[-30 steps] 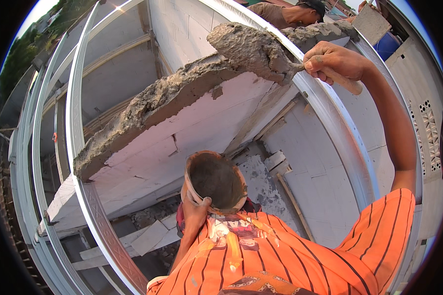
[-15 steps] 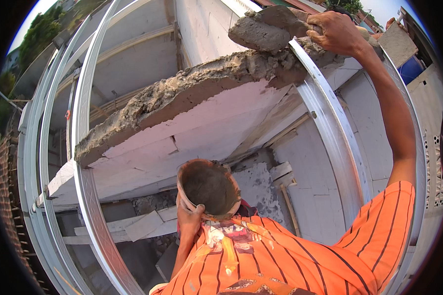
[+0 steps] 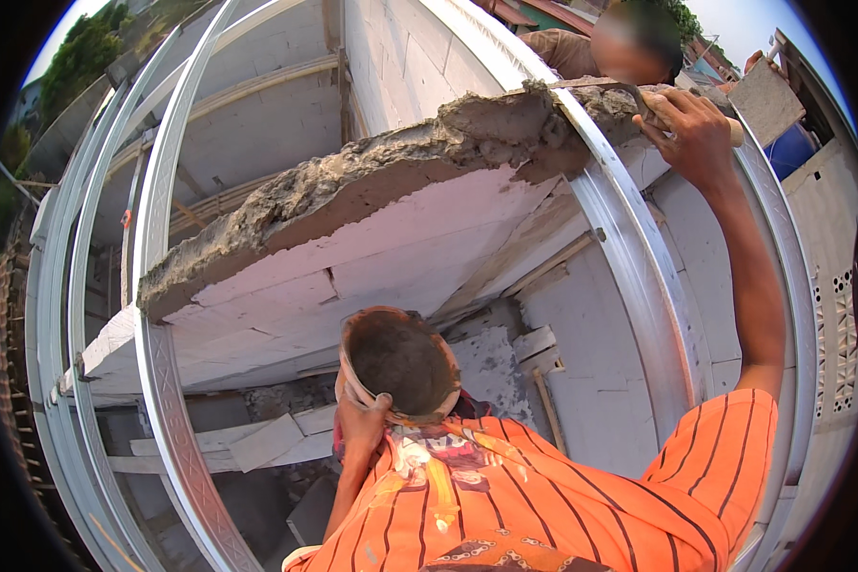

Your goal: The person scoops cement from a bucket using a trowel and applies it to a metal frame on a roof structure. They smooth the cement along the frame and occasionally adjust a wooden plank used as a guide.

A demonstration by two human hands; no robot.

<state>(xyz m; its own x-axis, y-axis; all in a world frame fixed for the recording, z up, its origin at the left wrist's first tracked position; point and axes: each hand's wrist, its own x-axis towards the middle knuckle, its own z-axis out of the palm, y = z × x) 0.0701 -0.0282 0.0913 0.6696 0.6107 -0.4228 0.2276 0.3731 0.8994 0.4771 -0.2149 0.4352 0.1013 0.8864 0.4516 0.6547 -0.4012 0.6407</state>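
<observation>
At the upper right, my right hand (image 3: 691,138) is closed around the wooden handle of a trowel (image 3: 738,132). Its blade is edge-on near the top of a metal roof truss (image 3: 629,219), over grey mortar. Rough wet mortar (image 3: 353,176) runs in a thick ridge along the top edge of a pale block wall (image 3: 353,243). Against my chest, my left hand (image 3: 362,421) grips the rim of a round bucket (image 3: 347,357), thumb over the edge. The tilted bucket holds grey mortar (image 3: 402,367).
Behind the truss at the upper right is another person (image 3: 561,52), partly hidden. More metal trusses (image 3: 162,219) stand at the left. Far below lie wooden boards (image 3: 276,440) and rubble. A blue drum (image 3: 793,145) shows at the far right.
My right hand has moved right and down with the trowel. The mortar load on the blade is no longer seen; more mortar lies beside the truss. The other person has come into view.
</observation>
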